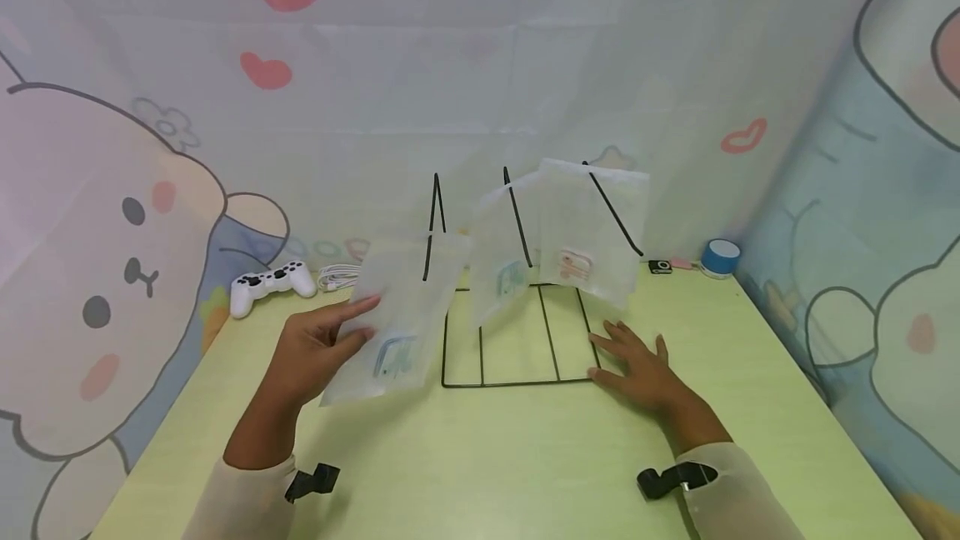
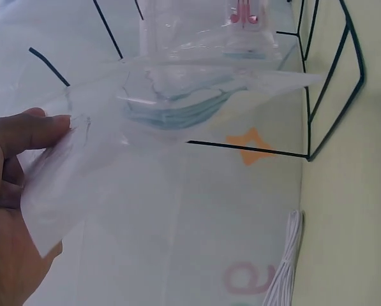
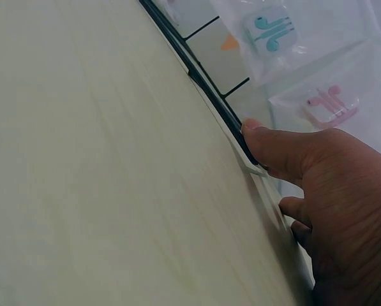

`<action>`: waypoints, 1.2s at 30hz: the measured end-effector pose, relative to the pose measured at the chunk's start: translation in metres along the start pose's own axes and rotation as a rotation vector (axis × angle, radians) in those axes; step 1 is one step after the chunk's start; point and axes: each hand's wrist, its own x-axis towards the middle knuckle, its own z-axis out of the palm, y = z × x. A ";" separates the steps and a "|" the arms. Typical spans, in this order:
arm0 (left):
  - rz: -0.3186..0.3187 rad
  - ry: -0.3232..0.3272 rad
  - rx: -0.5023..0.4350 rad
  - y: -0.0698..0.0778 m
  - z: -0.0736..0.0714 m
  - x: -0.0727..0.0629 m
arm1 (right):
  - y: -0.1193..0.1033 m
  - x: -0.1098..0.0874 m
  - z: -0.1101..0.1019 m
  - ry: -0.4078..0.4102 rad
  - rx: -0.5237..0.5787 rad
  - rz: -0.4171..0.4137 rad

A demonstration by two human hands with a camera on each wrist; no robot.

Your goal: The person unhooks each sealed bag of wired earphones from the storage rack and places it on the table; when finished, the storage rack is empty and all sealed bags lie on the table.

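My left hand (image 1: 311, 348) pinches the left edge of a translucent plastic bag (image 1: 390, 315) holding a small case of blue earphones. The bag's top edge crosses the left hook of a black wire rack (image 1: 517, 382), with the hook's tip showing in front; the bag slants toward me. Two similar bags hang on the other hooks: one with teal earphones (image 3: 273, 29), another with pink earphones (image 3: 330, 105). My right hand (image 1: 637, 365) rests at the rack's front right corner, fingers spread and thumb (image 3: 253, 131) pressed on the wire.
At the table's back left lie a white game controller (image 1: 272, 286) and a bundled white cable (image 1: 339, 277). Back right are a small black device (image 1: 660, 267) and a blue and white round speaker-like object (image 1: 721, 257). A cartoon-printed cloth (image 1: 465, 82) stands close behind the rack.
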 end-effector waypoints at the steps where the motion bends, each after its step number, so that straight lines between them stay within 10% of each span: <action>1: 0.011 -0.001 -0.018 -0.001 0.000 -0.002 | 0.000 0.000 0.000 -0.001 -0.003 0.002; 11: 0.145 0.008 -0.313 -0.011 0.008 -0.021 | -0.002 -0.001 -0.001 -0.009 0.004 0.009; 20: 0.113 -0.001 -0.512 -0.019 0.017 -0.033 | 0.002 0.000 0.002 -0.013 0.008 0.014; 36: 0.087 0.014 -0.560 -0.015 0.024 -0.046 | -0.001 -0.001 0.001 -0.019 0.018 0.012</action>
